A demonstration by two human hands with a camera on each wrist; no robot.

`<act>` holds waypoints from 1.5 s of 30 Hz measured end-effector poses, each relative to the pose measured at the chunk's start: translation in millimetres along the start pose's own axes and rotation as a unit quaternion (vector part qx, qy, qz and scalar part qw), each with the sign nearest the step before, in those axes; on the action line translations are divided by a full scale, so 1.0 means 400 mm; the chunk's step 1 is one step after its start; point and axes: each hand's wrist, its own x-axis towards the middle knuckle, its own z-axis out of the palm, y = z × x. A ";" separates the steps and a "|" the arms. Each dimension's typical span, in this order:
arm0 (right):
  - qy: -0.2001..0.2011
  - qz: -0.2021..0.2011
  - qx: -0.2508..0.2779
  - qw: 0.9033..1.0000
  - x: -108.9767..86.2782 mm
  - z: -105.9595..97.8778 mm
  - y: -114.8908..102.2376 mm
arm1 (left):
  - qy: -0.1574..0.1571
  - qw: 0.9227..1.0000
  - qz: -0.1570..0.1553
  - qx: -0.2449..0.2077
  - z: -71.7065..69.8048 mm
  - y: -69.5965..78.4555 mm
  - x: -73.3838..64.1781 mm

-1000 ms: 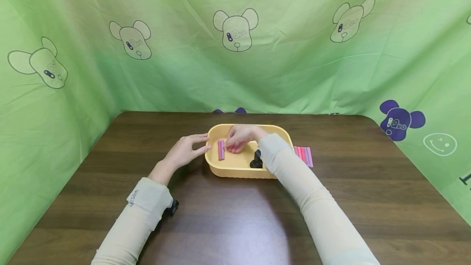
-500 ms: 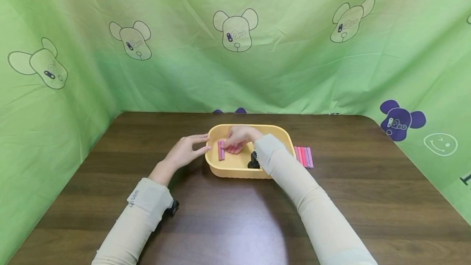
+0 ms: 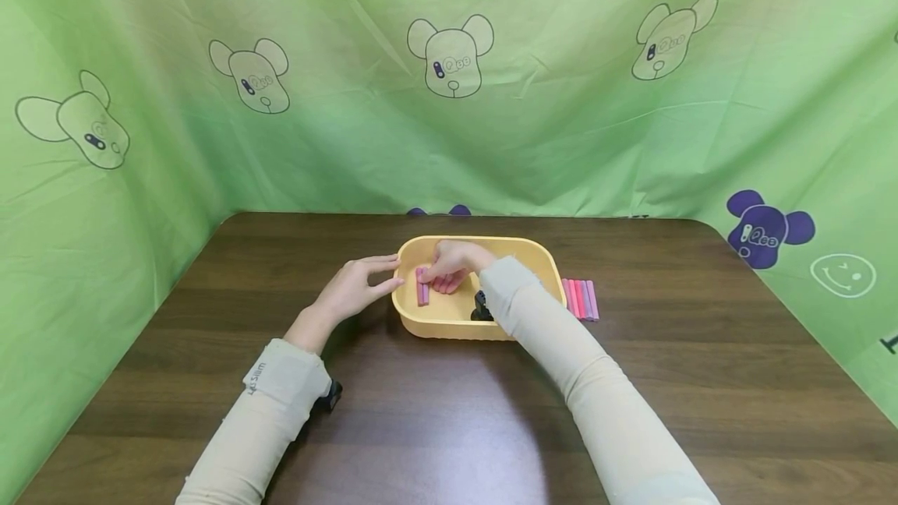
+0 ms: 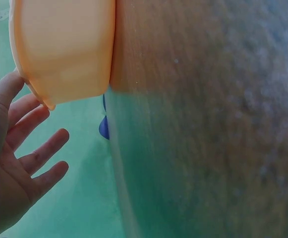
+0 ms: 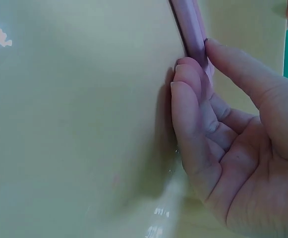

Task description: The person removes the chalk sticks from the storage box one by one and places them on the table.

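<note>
In the head view a yellow plastic basin (image 3: 456, 330) stands on the table. Slim pink and purple sticks (image 3: 422, 294) lie side by side inside it, near its left end. My right hand (image 3: 454, 265) reaches down into the basin. Its thumb and curled fingers pinch the end of the purple stick (image 5: 191, 29), thumb on one side and fingers on the other in the right wrist view. My left hand (image 3: 351, 287) is at the basin's left end, fingers spread. In the left wrist view its thumb and fingertips touch the basin's rim (image 4: 34, 91).
Several pink, red and purple sticks (image 3: 581, 300) lie in a row on the brown wooden table (image 3: 393, 427), just right of the basin. A green curtain (image 3: 337, 146) printed with mouse-like heads hangs behind and at both sides. A black wrist camera (image 3: 480, 307) is at my right cuff.
My right hand has moved slightly left, its thumb now over the sticks in the basin. The left hand keeps its place at the rim.
</note>
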 end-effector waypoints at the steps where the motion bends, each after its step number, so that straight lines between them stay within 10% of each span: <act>1: 0.000 0.000 -0.001 1.000 0.001 -0.001 0.000 | 0.001 1.000 0.001 0.000 0.000 -0.001 0.001; 20: -0.050 -0.009 0.017 0.999 -0.009 -0.029 0.001 | 0.000 1.000 0.002 0.010 -0.001 -0.001 0.003; 45: -0.015 -0.049 0.025 0.998 -0.084 -0.088 0.020 | 0.007 1.000 0.006 0.010 -0.003 0.003 -0.006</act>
